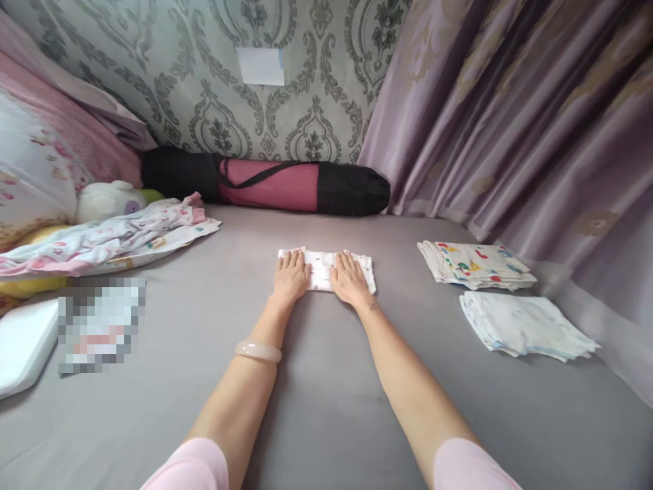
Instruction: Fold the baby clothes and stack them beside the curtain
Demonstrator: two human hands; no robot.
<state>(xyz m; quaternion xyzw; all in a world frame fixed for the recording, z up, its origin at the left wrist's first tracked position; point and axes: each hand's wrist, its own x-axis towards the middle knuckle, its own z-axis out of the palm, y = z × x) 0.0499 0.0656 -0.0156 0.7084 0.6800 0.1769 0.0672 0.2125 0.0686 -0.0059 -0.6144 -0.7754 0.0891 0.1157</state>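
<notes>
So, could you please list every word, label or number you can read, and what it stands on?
No text can be read.
Pixelated item at left: too blurred to read.
Marks on the wrist by the right hand: too small to make out.
White sheet on the wall: no writing shows.

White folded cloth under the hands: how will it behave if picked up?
The white folded cloth is probably floppy: its edges look soft and uneven. Likely light, being thin fabric. Its loose layers may unfold if lifted by one corner.

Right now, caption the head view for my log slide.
Two bare hands press a folded white patterned cloth flat on a grey sheet.
</notes>
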